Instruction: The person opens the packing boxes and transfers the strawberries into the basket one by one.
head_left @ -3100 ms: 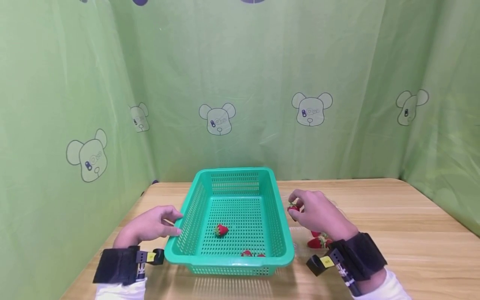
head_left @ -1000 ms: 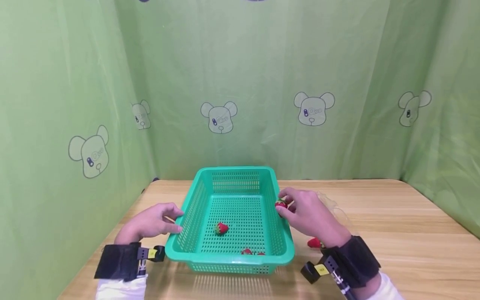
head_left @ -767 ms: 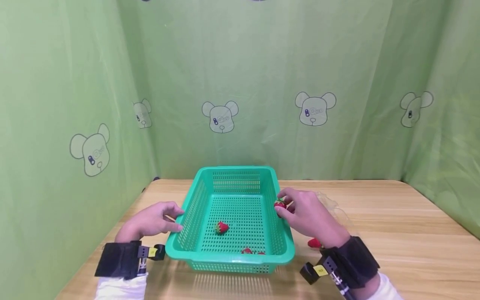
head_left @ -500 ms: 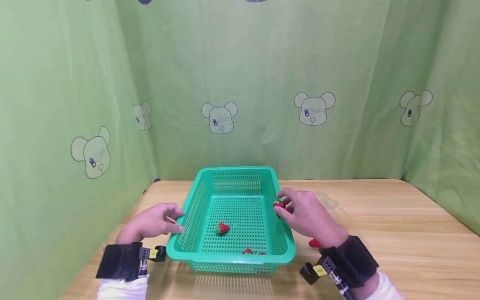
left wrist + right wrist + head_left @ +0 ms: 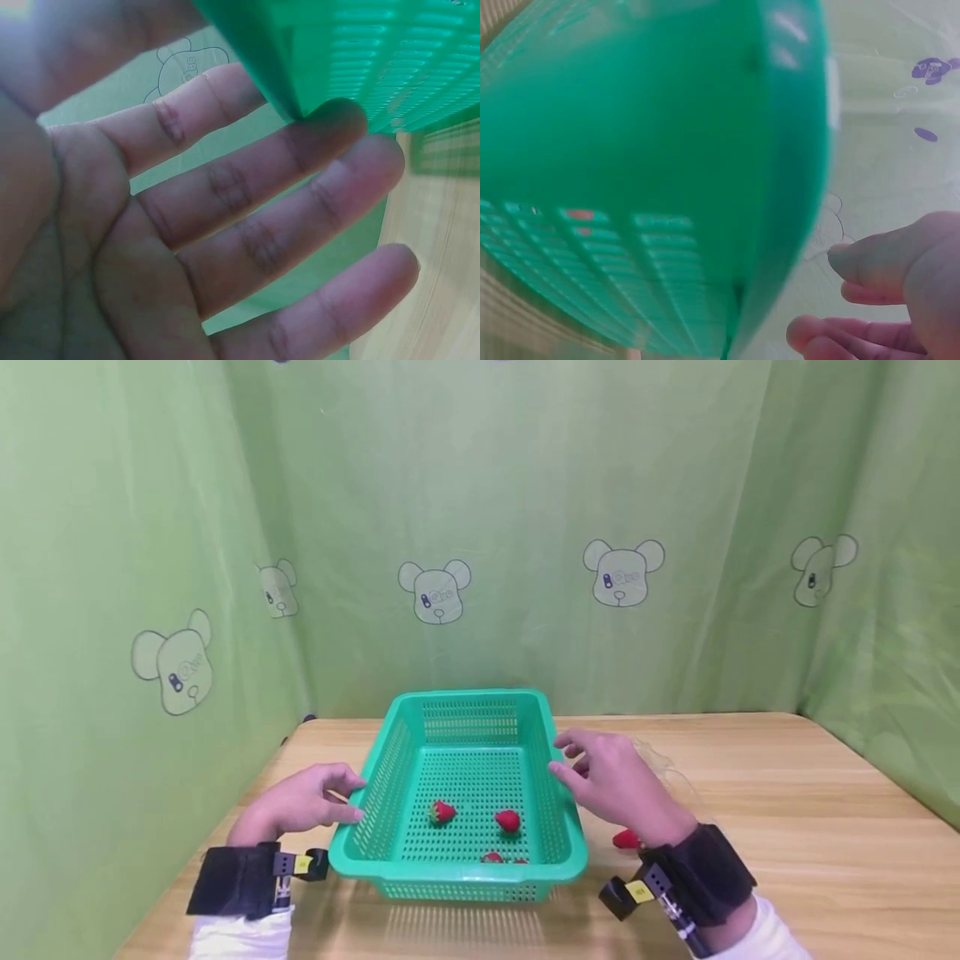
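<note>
A green plastic basket with slotted walls stands on the table, with strawberries in it. One strawberry lies left of its middle, and another strawberry lies to the right. Two more show partly behind the near rim. My left hand holds the basket's left rim; in the left wrist view the fingers extend beneath the rim. Over the right rim hovers my right hand, thumb and fingers parted with nothing between them. In the right wrist view its fingertips are beside the rim.
On the wooden table, a strawberry lies right of the basket, partly hidden by the right wrist. Some clear plastic lies behind the right hand. A green curtain hangs around the back and sides.
My right hand brought a strawberry from the right to over the basket's right rim and let it go; it now lies inside. My left hand has stayed at the left rim.
</note>
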A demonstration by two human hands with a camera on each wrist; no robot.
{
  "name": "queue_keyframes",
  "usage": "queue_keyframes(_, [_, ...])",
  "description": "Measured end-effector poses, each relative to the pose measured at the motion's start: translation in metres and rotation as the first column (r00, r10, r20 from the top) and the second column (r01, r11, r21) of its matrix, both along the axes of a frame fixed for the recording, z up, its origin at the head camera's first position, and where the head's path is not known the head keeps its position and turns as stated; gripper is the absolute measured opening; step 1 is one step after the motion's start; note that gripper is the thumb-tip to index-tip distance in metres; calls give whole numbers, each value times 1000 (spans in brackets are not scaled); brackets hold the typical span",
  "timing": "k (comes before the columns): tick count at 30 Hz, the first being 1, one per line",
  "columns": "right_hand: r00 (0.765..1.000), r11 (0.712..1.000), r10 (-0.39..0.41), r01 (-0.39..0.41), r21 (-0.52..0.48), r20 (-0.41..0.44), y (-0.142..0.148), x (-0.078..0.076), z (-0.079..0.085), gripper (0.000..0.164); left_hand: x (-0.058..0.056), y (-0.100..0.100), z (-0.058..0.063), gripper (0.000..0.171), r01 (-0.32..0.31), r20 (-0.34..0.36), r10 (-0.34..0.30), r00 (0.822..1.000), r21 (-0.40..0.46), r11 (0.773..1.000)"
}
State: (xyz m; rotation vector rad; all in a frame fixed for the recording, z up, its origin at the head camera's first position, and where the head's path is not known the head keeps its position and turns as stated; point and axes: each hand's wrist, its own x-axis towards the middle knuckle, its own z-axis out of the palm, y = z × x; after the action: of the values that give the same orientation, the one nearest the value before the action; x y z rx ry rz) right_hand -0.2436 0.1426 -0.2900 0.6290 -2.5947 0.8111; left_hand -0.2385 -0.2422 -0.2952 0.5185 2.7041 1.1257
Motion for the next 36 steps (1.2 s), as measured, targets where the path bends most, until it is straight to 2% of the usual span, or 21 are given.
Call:
queue_keyframes(7, [997, 998, -65, 64, 26, 42, 16, -7, 3, 27, 1, -1, 4, 28, -2, 6, 2, 1000, 8, 1000])
queue_keyframes(14, [987, 989, -130, 122, 86, 95, 33, -20, -9, 30, 2, 0, 5, 29, -4, 9, 4, 1000, 6, 1000])
queue_keyframes(20, [977, 978, -159, 136, 159, 140, 43, -30, -19, 31, 1, 0, 4, 32, -2, 0, 2, 1000, -5, 1000])
queue_keyframes(26, [953, 963, -194, 140, 231, 233, 54, -37, -30, 33, 0, 0, 3, 33, -5, 2, 5, 1000, -8, 1000])
queue_keyframes(33, [905, 959, -228, 144, 246, 359, 60, -38, -40, 34, 1, 1, 2, 34, -14, 8, 14, 1000, -7, 1000])
queue_keyframes(36, [899, 955, -233, 138, 263, 371, 63, -38, -42, 33, 2, 1, 1, 33, -14, 9, 14, 1000, -3, 1000])
